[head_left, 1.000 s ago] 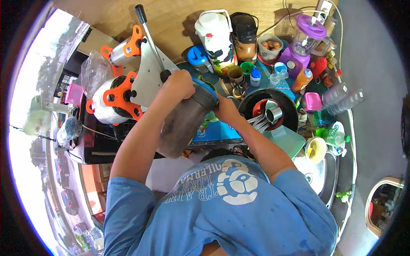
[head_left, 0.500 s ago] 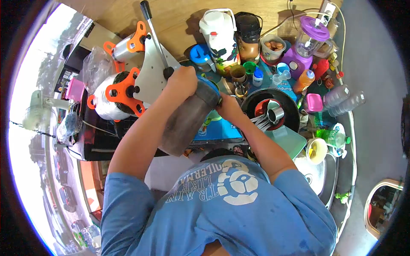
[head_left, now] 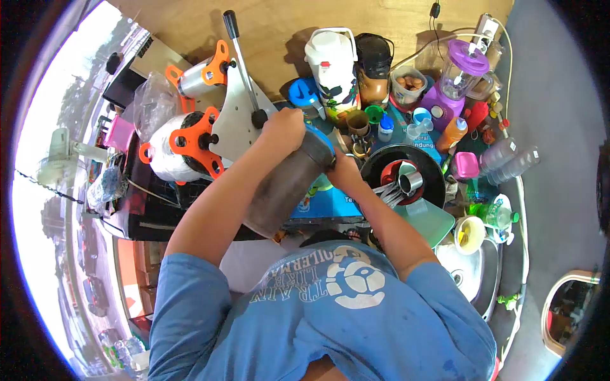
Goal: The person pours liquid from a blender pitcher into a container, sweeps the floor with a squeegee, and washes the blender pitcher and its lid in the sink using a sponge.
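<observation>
A dark, soot-stained metal pot (head_left: 287, 187) is held tilted in front of my chest, its base toward me and its upper end leaning away to the right. My left hand (head_left: 286, 130) is closed at the pot's upper left side. Against its right side, near the rim, my right hand (head_left: 343, 170) is closed too; its fingertips are mostly hidden. A blue edge (head_left: 323, 138) shows just past the pot's upper end, and I cannot tell what it belongs to. The pot's contents are out of sight.
Left stands a cup sealing machine (head_left: 238, 108) with orange film holders and a lever. A white thermos (head_left: 332, 63), a purple blender (head_left: 448, 89) and a wok (head_left: 416, 155) with utensils stand behind and right. A sink (head_left: 470, 273) lies at the near right.
The view has shifted slightly, so the surroundings sit a little lower and to the right. Both hands keep their hold on the pot, which stays tilted.
</observation>
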Action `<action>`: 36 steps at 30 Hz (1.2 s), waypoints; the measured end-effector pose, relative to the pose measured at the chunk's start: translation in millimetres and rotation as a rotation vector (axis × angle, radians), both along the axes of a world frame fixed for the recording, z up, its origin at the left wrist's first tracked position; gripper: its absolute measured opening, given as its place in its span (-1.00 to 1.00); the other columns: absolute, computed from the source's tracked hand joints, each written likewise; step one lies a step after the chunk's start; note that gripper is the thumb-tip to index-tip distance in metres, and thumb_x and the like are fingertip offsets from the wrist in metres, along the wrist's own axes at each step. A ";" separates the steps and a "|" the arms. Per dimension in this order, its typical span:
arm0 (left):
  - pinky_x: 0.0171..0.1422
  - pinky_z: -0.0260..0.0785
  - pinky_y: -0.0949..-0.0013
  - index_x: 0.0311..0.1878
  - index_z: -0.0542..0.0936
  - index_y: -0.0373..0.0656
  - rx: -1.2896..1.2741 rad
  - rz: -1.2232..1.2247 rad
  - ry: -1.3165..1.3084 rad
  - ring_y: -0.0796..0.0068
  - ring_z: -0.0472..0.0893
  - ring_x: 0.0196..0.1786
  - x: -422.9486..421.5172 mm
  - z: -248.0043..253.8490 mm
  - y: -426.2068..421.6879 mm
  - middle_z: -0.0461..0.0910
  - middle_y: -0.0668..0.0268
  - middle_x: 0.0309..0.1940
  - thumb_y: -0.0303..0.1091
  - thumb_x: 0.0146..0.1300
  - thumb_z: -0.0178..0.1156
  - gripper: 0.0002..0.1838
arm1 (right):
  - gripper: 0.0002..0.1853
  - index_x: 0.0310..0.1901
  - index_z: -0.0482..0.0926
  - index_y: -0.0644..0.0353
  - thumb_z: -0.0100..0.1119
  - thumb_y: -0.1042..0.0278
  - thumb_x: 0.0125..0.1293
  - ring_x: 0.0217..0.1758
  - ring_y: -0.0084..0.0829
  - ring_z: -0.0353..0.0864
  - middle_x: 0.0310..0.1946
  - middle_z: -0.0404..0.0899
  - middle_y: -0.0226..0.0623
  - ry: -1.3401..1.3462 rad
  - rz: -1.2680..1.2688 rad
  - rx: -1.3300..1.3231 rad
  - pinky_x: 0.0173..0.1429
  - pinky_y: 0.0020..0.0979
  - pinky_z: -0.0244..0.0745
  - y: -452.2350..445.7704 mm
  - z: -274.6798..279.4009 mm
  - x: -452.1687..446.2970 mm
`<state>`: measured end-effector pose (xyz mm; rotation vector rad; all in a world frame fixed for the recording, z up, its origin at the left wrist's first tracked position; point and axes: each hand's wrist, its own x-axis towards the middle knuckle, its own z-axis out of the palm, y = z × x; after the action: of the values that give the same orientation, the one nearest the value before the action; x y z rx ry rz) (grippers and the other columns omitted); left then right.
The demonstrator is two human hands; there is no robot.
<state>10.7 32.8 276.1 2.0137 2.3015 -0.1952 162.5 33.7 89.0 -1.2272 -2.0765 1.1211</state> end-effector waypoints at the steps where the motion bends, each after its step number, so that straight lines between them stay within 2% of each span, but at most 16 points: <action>1: 0.03 0.53 -0.03 -0.22 0.63 -0.33 0.004 0.002 -0.001 -0.14 0.65 -0.05 1.4 2.5 -1.5 0.64 -0.13 -0.14 -0.45 0.20 0.09 -0.80 | -0.44 0.14 0.39 0.15 0.32 0.40 0.06 -0.08 0.21 0.61 -0.19 0.64 0.15 0.014 -0.002 0.009 0.02 0.07 0.51 -0.9 1.6 1.0; 8: 0.06 0.53 0.00 -0.21 0.64 -0.33 0.051 0.027 -0.014 -0.11 0.66 -0.03 5.1 4.3 -7.4 0.65 -0.11 -0.15 -0.49 0.15 0.12 -0.81 | -0.36 0.21 0.37 0.14 0.29 0.42 0.00 -0.13 0.22 0.62 -0.28 0.65 0.15 0.063 -0.019 0.055 0.03 0.07 0.52 1.9 -15.3 -5.0; 15: 0.02 0.55 0.01 -0.24 0.64 -0.27 0.155 0.045 0.007 -0.07 0.68 -0.10 8.3 -1.8 -12.6 0.66 -0.06 -0.21 -0.44 0.18 0.09 -0.82 | -0.30 0.24 0.38 0.15 0.29 0.41 -0.05 -0.12 0.21 0.62 -0.25 0.65 0.16 0.031 -0.020 0.034 0.05 0.04 0.53 1.1 -16.0 -6.4; 18: 0.00 0.55 0.03 -0.31 0.69 -0.21 0.223 0.033 0.028 -0.01 0.70 -0.12 11.2 -3.5 -16.4 0.69 0.01 -0.24 -0.45 0.17 0.08 -0.81 | -0.33 0.21 0.40 0.16 0.29 0.40 -0.05 -0.12 0.20 0.63 -0.24 0.65 0.14 0.050 -0.037 0.006 0.05 0.02 0.54 -0.3 -10.0 -3.9; 25: -0.02 0.56 0.03 -0.33 0.69 -0.19 0.293 -0.017 0.039 0.01 0.70 -0.15 4.9 -13.0 -14.5 0.69 0.03 -0.29 -0.45 0.17 0.07 -0.81 | -0.38 0.18 0.42 0.15 0.29 0.37 -0.01 -0.12 0.20 0.61 -0.24 0.65 0.12 0.023 -0.049 -0.004 0.01 0.03 0.53 -2.2 2.9 -5.4; 27: -0.13 0.58 0.07 -0.41 0.62 -0.21 0.323 -0.054 0.037 0.01 0.70 -0.26 4.8 -15.1 -15.6 0.66 0.01 -0.37 -0.43 0.15 0.10 -0.87 | -0.40 0.17 0.43 0.15 0.30 0.34 0.01 -0.11 0.20 0.61 -0.24 0.65 0.12 0.002 -0.045 0.007 0.00 0.04 0.52 -1.3 1.0 -3.0; 31: -0.16 0.59 0.08 -0.41 0.64 -0.17 0.351 -0.022 0.117 0.07 0.71 -0.28 9.5 -12.3 -18.3 0.67 0.07 -0.38 -0.41 0.15 0.12 -0.88 | -0.44 0.14 0.42 0.17 0.30 0.33 0.04 -0.11 0.20 0.61 -0.22 0.64 0.13 0.066 -0.020 0.053 -0.02 0.05 0.52 -2.2 -4.0 -6.1; 33: -0.20 0.60 0.10 -0.41 0.67 -0.13 0.326 -0.022 0.137 0.11 0.73 -0.27 9.5 -14.8 -17.3 0.68 0.10 -0.40 -0.40 0.14 0.13 -0.87 | -0.42 0.16 0.41 0.18 0.29 0.34 0.04 -0.12 0.19 0.61 -0.21 0.64 0.14 -0.049 -0.062 0.006 -0.02 0.04 0.53 -3.3 4.1 -5.0; 35: -0.23 0.61 0.14 -0.39 0.69 -0.13 0.374 -0.028 0.070 0.11 0.73 -0.28 8.4 -17.7 -18.0 0.68 0.12 -0.41 -0.40 0.15 0.12 -0.85 | -0.38 0.21 0.39 0.18 0.29 0.34 0.04 -0.13 0.19 0.62 -0.21 0.65 0.13 -0.068 0.049 0.109 -0.03 0.03 0.53 3.3 -11.3 -4.7; 36: -0.25 0.61 0.15 -0.40 0.69 -0.14 0.383 -0.036 0.057 0.11 0.73 -0.30 6.7 -17.2 -18.3 0.69 0.11 -0.41 -0.40 0.15 0.12 -0.84 | -0.44 0.14 0.45 0.19 0.32 0.33 0.05 -0.09 0.13 0.64 -0.18 0.67 0.08 -0.006 0.012 0.065 0.00 -0.01 0.54 2.3 -11.7 -4.4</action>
<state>17.4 14.6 258.8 2.2428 2.4942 0.2066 158.0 36.0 77.2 -1.1903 -2.1103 1.0474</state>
